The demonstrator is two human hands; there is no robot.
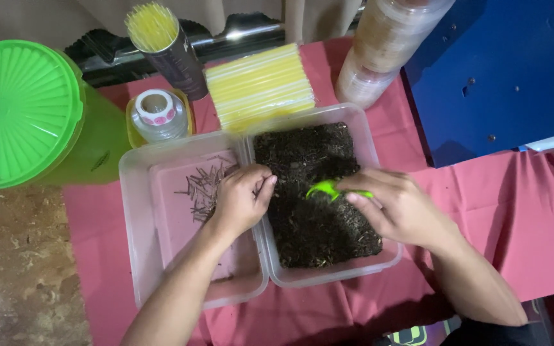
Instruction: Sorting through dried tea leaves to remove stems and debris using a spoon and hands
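Two clear plastic tubs stand side by side on a red cloth. The right tub (365, 138) is filled with dark soil (315, 218). The left tub (137, 211) holds a small heap of thin brown stems (201, 189). My right hand (395, 206) holds a small green spoon (326, 189) with its tip in the soil. My left hand (242, 198) hovers over the wall between the tubs, fingers curled and pinched together; whether it holds a bit of stem I cannot tell.
A green lidded bucket (24, 112) stands at the left. Behind the tubs are a jar with a sticker roll (158, 115), a dark tube of yellow straws (161, 38), a packet of yellow straws (261, 83) and stacked clear cups (386, 45). A blue panel (501, 70) is at the right.
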